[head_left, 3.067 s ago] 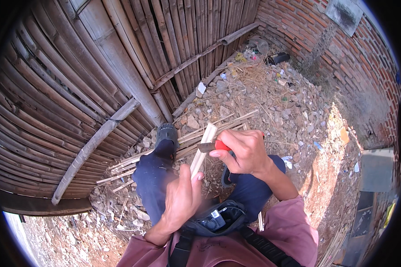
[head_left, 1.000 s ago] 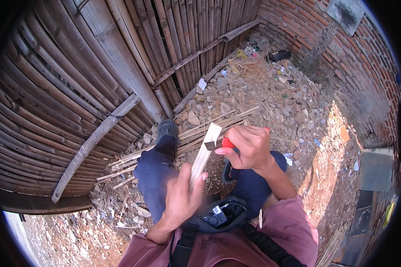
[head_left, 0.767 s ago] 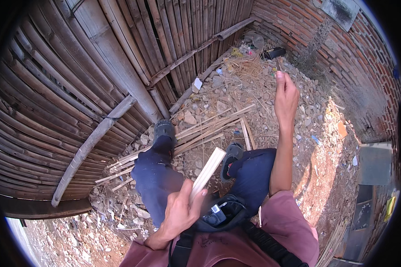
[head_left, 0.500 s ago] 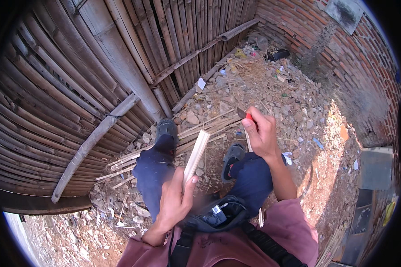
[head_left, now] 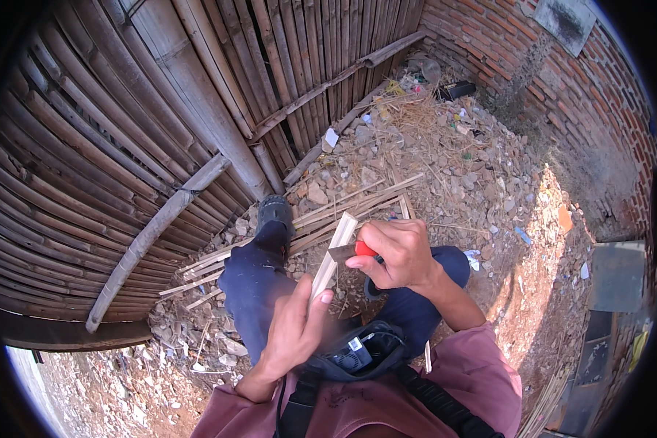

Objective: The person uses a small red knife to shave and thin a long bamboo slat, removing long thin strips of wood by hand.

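My left hand (head_left: 293, 327) is closed round the lower end of a pale split bamboo strip (head_left: 334, 252), or several pressed together, tilted up and away from me. In my right hand (head_left: 401, 254) is a knife (head_left: 342, 252) with a red handle and a short dark blade. That blade lies across the strip, a little below its upper end, and seems to touch it. The fingers of the right hand wrap round the handle and hide most of it.
Long split strips (head_left: 372, 198) lie on the rubble beyond my feet. A bamboo wall (head_left: 109, 146) rises at the left, a brick wall (head_left: 598, 109) at the far right. An open black pouch (head_left: 365, 349) hangs at my waist. Stones and litter cover the ground.
My right hand has come left and down with the knife, from beyond the strip onto it. The strip in my left hand has shifted slightly to the right.
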